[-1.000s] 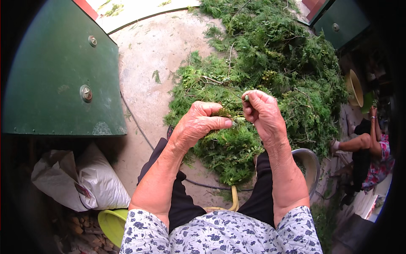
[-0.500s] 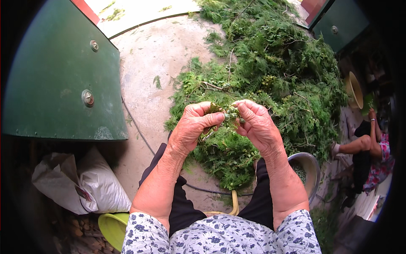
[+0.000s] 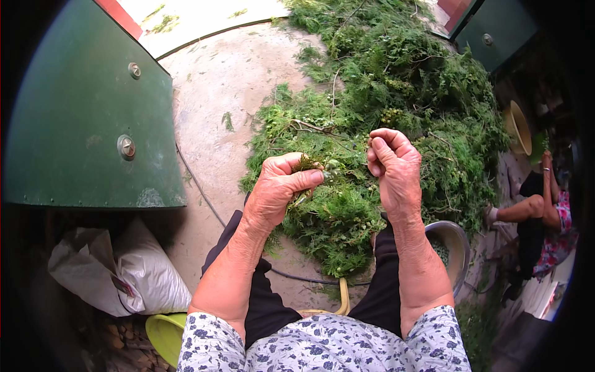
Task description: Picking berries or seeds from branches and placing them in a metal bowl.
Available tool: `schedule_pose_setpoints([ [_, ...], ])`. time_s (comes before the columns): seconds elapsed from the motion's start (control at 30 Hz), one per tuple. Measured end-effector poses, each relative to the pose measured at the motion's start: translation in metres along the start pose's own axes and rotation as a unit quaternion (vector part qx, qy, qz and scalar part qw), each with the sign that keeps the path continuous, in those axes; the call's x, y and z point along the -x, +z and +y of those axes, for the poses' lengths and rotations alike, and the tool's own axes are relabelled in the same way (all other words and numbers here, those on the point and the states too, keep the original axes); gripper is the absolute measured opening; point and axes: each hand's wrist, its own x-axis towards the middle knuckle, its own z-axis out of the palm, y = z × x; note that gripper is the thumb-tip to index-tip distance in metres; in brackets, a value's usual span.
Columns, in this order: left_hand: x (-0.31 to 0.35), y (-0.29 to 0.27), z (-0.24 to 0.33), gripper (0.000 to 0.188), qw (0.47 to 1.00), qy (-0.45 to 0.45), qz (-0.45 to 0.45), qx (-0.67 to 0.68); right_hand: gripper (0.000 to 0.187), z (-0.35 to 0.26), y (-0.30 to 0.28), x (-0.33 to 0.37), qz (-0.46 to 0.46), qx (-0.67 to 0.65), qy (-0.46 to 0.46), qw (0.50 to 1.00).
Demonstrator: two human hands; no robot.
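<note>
My left hand (image 3: 277, 189) is closed, thumb against fingers, on a small conifer sprig (image 3: 306, 163) with pale green cones at its tip. To the right and slightly higher, my right hand (image 3: 398, 167) is apart from the sprig. Its thumb and fingertips are pinched together; whatever lies between them is too small to name. Beneath both hands spreads a large heap of cut conifer branches (image 3: 347, 229). Beside my right knee stands a metal bowl (image 3: 460, 248) with small pale green pieces in it, partly hidden by my right forearm.
A green metal door (image 3: 80, 124) with round studs stands at left, above a white sack (image 3: 149, 273) and a yellow-green basin (image 3: 162, 338). A dark hose (image 3: 201, 192) crosses the concrete floor. At far right another person (image 3: 545, 211) sits near a tan basin (image 3: 518, 128).
My right hand has come away from the sprig, moving right and slightly up, with its fingers pinched. The left hand keeps the sprig in nearly the same place.
</note>
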Motion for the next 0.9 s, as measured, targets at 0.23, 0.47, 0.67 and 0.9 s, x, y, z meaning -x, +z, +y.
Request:
schedule_pose_setpoints([
  [0.23, -0.003, -0.005, -0.005, 0.017, 1.000, -0.008, -0.020, -0.001, 0.017, -0.002, 0.010, 0.016, -0.180, -0.144, 0.233, 0.945],
  [0.47, -0.003, 0.003, -0.003, 0.016, 0.999, -0.025, -0.022, -0.024, 0.014, -0.003, 0.011, 0.022, -0.145, -0.076, 0.237, 0.958],
  [0.67, -0.004, 0.006, -0.008, 0.016, 0.997, -0.014, -0.030, -0.067, 0.009, 0.008, 0.014, 0.023, -0.097, 0.166, 0.020, 0.981],
  [0.9, -0.004, 0.004, -0.005, 0.015, 1.000, 0.003, -0.001, -0.020, 0.015, 0.001, -0.004, 0.000, -0.081, -0.194, 0.149, 0.966],
])
